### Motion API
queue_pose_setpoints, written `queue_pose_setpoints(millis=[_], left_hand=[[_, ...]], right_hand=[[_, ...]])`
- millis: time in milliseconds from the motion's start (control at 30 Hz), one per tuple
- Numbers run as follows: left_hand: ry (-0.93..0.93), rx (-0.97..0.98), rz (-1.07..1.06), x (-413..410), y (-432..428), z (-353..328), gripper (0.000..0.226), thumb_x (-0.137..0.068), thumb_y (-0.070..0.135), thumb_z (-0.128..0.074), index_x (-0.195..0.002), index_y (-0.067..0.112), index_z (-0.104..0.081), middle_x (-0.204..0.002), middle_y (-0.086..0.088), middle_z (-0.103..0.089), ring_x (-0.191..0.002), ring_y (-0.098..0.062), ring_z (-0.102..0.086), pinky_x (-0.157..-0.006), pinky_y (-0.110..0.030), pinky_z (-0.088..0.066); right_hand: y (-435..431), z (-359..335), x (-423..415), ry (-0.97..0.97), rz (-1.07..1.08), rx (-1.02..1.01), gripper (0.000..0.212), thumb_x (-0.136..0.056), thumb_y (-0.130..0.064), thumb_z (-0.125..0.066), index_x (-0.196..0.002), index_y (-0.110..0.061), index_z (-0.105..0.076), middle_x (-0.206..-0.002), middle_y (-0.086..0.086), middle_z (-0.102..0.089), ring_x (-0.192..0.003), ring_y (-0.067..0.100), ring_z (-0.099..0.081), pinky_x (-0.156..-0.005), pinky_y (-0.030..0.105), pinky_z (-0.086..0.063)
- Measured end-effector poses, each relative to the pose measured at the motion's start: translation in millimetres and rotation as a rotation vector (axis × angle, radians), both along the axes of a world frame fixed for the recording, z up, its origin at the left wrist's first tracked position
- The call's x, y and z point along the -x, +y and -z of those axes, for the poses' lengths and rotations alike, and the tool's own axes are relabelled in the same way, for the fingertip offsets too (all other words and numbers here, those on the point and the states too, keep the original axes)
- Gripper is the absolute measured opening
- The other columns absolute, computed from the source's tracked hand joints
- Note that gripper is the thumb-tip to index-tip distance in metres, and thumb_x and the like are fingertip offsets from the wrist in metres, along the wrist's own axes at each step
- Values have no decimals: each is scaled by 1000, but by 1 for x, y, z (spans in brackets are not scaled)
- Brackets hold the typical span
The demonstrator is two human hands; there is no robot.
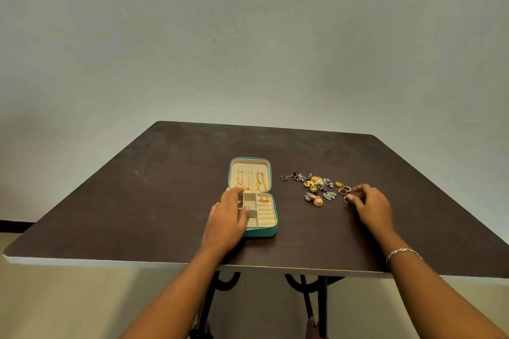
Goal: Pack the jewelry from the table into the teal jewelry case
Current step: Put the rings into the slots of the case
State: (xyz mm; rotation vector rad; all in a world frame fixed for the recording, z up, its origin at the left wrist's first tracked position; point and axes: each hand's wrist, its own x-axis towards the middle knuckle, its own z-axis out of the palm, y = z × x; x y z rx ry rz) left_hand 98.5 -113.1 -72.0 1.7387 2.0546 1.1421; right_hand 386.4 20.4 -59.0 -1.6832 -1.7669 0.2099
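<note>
Teal jewelry case open toward the table's near edge, chains hung in its lid, one gold piece in a tray slot. Left hand spread flat across the tray's left side. Right hand beside the loose jewelry, fingertips pinched on a ring. Likely risks: ring slipping and rolling toward the right edge; the pile snagging; the left hand blocking compartments.

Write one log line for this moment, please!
left hand resting on open teal case | right hand at rings | jewelry pile unpacked
</note>
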Motion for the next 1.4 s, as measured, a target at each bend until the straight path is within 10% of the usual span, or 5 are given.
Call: queue_pose_setpoints(millis=[400, 833, 1400], left_hand=[[13, -20, 14, -2, -1, -1, 35, -93, 26, -44, -127, 29, -36, -137, 4, -43, -108, -19, -51, -87, -38, -48], [115, -122, 65, -8, -13, -12, 23, -90, 36, -53, -105, 19, -48, -120, 4, -55, -97, -11, -58, -84, -31, -49], [241, -212, 48, -8, -13, -8, 16, -94, 22, -45, -105, 15, -55, -117, 2, -57, -106, -10, -54, -95, -30, -41]], right_hand=[[-3, -4, 8, 45, -5, -96, 10, -80, -2, -60, -77, -11, -62, -89, 11, -65, -83, 26, -56, -67, 34, -42], [-78, -30, 149, 50, -529, -356, 12, -73, -3, -69, -72, -9, -59, -73, 5, -62, -68, 17, -55, -60, 29, -47], [-93, -29, 147, 109, -756, -55, 20, -80, -8, -67, -98, -16, -69, -91, -3, -69, -82, 8, -63, -74, 18, -50]])
